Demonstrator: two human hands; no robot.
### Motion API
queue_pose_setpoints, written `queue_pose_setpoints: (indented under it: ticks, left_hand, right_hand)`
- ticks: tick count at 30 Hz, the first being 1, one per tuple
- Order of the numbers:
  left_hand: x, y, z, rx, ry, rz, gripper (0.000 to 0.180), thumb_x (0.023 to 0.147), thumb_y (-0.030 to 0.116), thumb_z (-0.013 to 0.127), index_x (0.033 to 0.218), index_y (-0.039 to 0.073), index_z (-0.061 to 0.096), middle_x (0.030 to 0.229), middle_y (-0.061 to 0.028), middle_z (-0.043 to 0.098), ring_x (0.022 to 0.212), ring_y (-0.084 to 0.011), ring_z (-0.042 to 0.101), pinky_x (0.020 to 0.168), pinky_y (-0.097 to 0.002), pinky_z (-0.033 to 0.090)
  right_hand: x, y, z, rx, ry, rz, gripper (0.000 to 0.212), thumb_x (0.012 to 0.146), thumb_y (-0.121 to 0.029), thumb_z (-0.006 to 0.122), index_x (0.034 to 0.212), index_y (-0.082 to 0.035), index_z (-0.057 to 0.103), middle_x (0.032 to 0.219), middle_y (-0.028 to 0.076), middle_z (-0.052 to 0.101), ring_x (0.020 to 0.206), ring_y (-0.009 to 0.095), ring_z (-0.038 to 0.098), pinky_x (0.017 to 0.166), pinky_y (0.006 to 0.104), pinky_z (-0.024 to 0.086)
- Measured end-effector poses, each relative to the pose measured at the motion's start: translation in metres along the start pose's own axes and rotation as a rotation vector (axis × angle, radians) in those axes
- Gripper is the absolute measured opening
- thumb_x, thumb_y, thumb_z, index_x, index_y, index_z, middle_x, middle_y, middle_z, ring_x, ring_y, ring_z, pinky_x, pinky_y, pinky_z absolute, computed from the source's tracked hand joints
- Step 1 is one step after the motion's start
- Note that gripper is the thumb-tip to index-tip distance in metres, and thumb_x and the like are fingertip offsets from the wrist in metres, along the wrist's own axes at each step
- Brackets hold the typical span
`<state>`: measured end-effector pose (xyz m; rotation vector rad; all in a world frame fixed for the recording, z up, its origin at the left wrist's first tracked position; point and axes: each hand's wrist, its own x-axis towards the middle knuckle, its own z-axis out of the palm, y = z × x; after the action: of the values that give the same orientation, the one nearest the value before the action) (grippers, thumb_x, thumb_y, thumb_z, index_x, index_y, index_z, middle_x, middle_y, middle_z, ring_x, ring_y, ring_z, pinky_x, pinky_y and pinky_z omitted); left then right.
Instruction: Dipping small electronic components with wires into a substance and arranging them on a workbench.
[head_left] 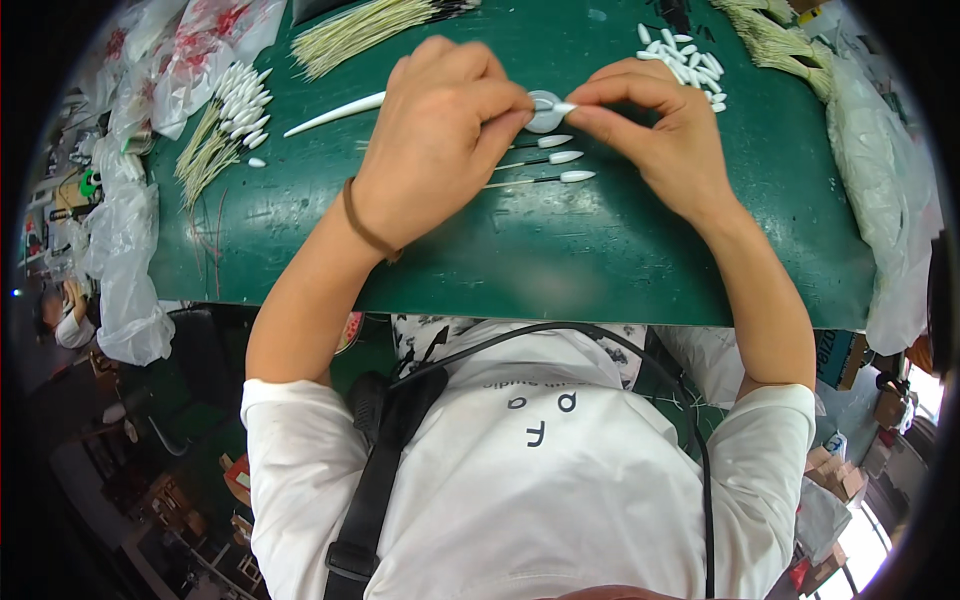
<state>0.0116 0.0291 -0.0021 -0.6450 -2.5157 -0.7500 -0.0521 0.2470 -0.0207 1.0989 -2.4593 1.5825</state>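
My left hand [440,130] is closed in a pinch above the green table; what its fingertips hold is hidden. Facing it, my right hand [660,130] pinches a small white teardrop-shaped tip [567,107]. Both sets of fingertips almost meet over a small round dish [545,122] with pale contents. Just below lie three thin stems with white teardrop heads [577,176], side by side, their other ends partly behind my left hand. A long white tapered tool [335,113] lies left of that hand, its thicker end covered. Loose white tips [690,62] lie beyond my right hand.
At the left lie a bunch of white-headed stems [238,110] and clear plastic bags [200,50]. Bare pale stems [370,35] lie at the far edge, more bundles [780,45] at far right. A plastic bag [885,190] drapes the table's right edge. A black cable [600,332] crosses my front.
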Motion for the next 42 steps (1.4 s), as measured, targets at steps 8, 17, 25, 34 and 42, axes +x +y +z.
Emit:
queue_pose_setpoints:
  ticks: [8, 17, 25, 34, 42]
  left_hand:
    - [-0.023, 0.025, -0.010, 0.025, -0.207, 0.021, 0.013, 0.074, 0.005, 0.076, 0.085, 0.006, 0.069, 0.083, -0.0059, 0.060, 0.082, -0.0269, 0.055, 0.073, -0.0381, 0.040]
    - [-0.013, 0.003, -0.017, 0.092, -0.165, -0.020, 0.008, 0.079, 0.008, 0.072, 0.084, 0.006, 0.066, 0.082, -0.0093, 0.059, 0.081, -0.0291, 0.057, 0.074, -0.0388, 0.043]
    - [0.068, -0.050, -0.036, 0.459, -0.229, -0.341, 0.011, 0.088, -0.004, 0.059, 0.096, 0.000, 0.052, 0.082, -0.0125, 0.054, 0.080, -0.0294, 0.056, 0.072, -0.0331, 0.047]
    - [0.043, -0.146, -0.010, 0.312, 0.039, -0.005, 0.009, 0.084, 0.014, 0.073, 0.089, 0.008, 0.070, 0.088, -0.0069, 0.064, 0.084, -0.0284, 0.063, 0.073, -0.0387, 0.051]
    - [0.053, -0.109, -0.012, 0.012, 0.240, 0.105, 0.010, 0.089, -0.003, 0.060, 0.097, 0.001, 0.055, 0.080, -0.0118, 0.054, 0.077, -0.0259, 0.055, 0.070, -0.0313, 0.046]
  right_hand:
    - [0.003, -0.010, -0.034, -0.148, -0.120, -0.087, 0.014, 0.079, -0.015, 0.077, 0.089, -0.006, 0.074, 0.091, 0.006, 0.070, 0.091, 0.026, 0.060, 0.082, 0.0353, 0.047]
    - [0.006, 0.032, -0.063, -0.725, -0.047, -0.006, 0.008, 0.085, -0.006, 0.069, 0.090, -0.002, 0.067, 0.091, 0.011, 0.063, 0.091, 0.031, 0.056, 0.081, 0.0395, 0.047]
    - [0.005, 0.031, -0.059, -0.637, 0.043, -0.035, 0.013, 0.085, -0.005, 0.068, 0.094, -0.002, 0.059, 0.090, 0.011, 0.060, 0.086, 0.029, 0.058, 0.077, 0.0396, 0.048]
    - [0.009, 0.024, -0.055, -0.486, 0.200, -0.035, 0.023, 0.088, -0.007, 0.066, 0.112, -0.006, 0.066, 0.091, 0.007, 0.061, 0.078, 0.022, 0.059, 0.070, 0.0336, 0.049]
    - [0.012, 0.024, -0.052, -0.487, 0.307, -0.131, 0.016, 0.088, -0.008, 0.068, 0.103, -0.006, 0.067, 0.089, 0.005, 0.062, 0.080, 0.019, 0.060, 0.069, 0.0295, 0.049]
